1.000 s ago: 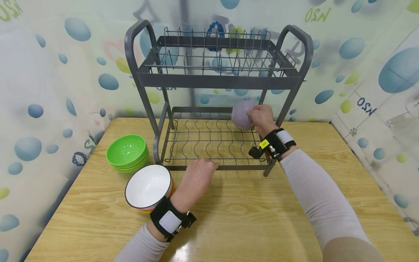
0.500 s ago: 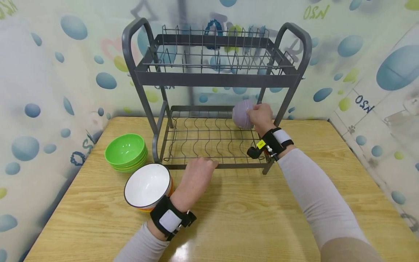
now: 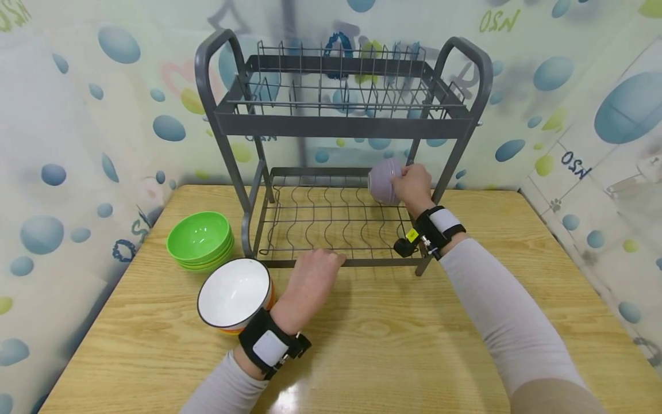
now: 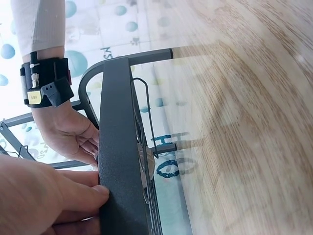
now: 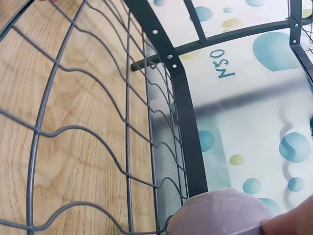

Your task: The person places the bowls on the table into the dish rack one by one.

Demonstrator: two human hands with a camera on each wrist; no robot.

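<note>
In the head view my right hand (image 3: 415, 188) holds a light purple bowl (image 3: 383, 183) by its rim. The bowl stands on its side at the back right of the lower tier of a dark grey two-tier dish rack (image 3: 346, 127). Part of the bowl (image 5: 217, 215) shows at the bottom of the right wrist view, with a fingertip at its rim. My left hand (image 3: 314, 280) grips the lower tier's front rail (image 4: 122, 161); its thumb lies against the rail in the left wrist view, and some fingers are hidden.
Left of the rack stand several stacked green bowls (image 3: 199, 237). Closer in, beside my left wrist, is a white bowl (image 3: 234, 293) with a dark rim and orange outside. The rack's upper tier (image 3: 341, 95) overhangs my right hand. A patterned wall (image 3: 320, 155) rises behind the wooden table (image 3: 393, 339).
Both hands stay nearly in place, the right still on the purple bowl and the left on the rail. My right wrist has turned slightly.
</note>
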